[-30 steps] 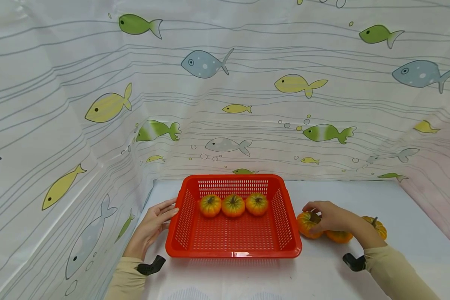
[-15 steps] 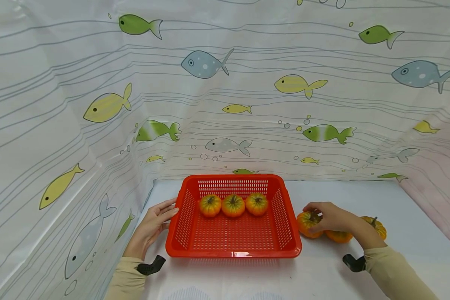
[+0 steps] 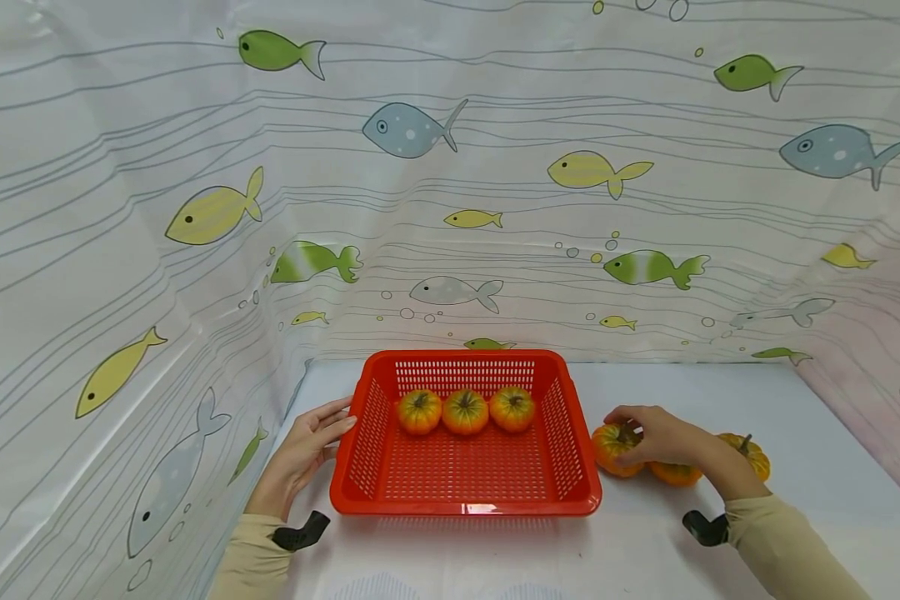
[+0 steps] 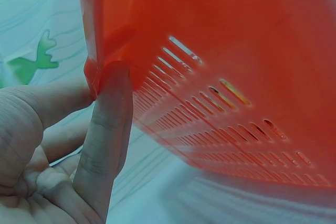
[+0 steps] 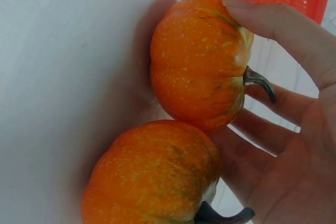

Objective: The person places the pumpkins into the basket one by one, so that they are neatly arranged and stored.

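A red plastic basket (image 3: 465, 507) stands mid-table with three small orange pumpkins in it, among them the middle pumpkin (image 3: 466, 413), lined up along its back wall. My left hand (image 3: 303, 454) pinches the basket's left rim (image 4: 94, 40) between thumb and fingers. To the right of the basket, my right hand (image 3: 663, 435) holds a small orange pumpkin (image 5: 199, 61), thumb on one side and fingers on the other. A second pumpkin (image 5: 152, 177) lies right beside it, partly under the hand in the head view. Farther right sits a third pumpkin (image 3: 753, 458), partly behind the wrist.
A white sheet covers the table (image 3: 525, 550). Fish-printed curtains (image 3: 450, 250) rise at the back and on both sides. Black wrist-camera mounts, such as the left mount (image 3: 302, 532), jut out from both sleeves.
The head view has shifted very slightly. Both hands, the basket and the pumpkins keep their places.
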`<state>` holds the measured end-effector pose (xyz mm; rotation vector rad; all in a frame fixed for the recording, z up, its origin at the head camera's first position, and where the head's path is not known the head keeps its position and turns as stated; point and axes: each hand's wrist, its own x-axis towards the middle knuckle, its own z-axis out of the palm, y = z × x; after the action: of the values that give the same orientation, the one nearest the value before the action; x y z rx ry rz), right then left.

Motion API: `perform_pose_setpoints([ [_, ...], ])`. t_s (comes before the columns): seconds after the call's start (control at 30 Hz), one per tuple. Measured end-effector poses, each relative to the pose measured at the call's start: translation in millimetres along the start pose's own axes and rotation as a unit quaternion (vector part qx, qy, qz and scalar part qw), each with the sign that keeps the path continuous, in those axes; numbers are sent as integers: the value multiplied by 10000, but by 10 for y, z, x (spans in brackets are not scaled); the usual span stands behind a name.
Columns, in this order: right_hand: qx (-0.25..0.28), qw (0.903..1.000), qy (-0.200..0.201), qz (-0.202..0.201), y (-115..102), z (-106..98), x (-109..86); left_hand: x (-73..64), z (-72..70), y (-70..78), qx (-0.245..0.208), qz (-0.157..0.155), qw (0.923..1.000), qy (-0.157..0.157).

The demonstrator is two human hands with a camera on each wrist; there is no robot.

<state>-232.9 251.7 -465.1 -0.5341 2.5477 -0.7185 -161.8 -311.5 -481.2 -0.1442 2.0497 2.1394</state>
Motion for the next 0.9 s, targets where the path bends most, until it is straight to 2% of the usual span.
perform_pose_setpoints([
  [0.63,-175,9995,86,-264,-30,1,-11,-6,6,9,-17,23,10000,-25],
  [0.9,-133,9980,323,-522,-96,-122,-26,-5,7,2,-33,19,10000,-1],
])
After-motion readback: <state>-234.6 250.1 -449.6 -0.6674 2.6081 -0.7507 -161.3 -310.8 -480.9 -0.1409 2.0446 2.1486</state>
